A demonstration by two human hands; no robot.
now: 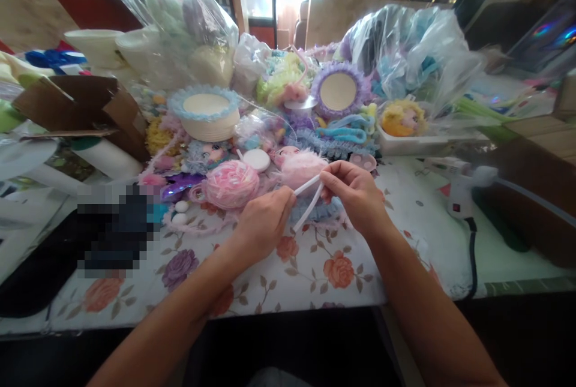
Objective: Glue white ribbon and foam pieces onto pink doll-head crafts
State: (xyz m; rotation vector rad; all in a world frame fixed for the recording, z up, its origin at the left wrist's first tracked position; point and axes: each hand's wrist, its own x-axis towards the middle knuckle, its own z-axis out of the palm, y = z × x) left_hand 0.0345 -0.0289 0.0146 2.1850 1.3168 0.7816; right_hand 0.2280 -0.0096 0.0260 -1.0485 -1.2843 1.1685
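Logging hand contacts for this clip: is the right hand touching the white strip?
Touching: the head view shows the right hand pinching the white strip, with a free end hanging below.

From the slim white bent strip (308,210), a round pink-and-white stranded bundle (231,185) lies at nine o'clock, a blue-frilled cream drum (207,125) at ten, a lavender-frilled cream disc (338,92) at one, a yellow-haired doll (402,119) in a shallow white tray (398,145) at two, a white plastic glue gun (461,195) at three.
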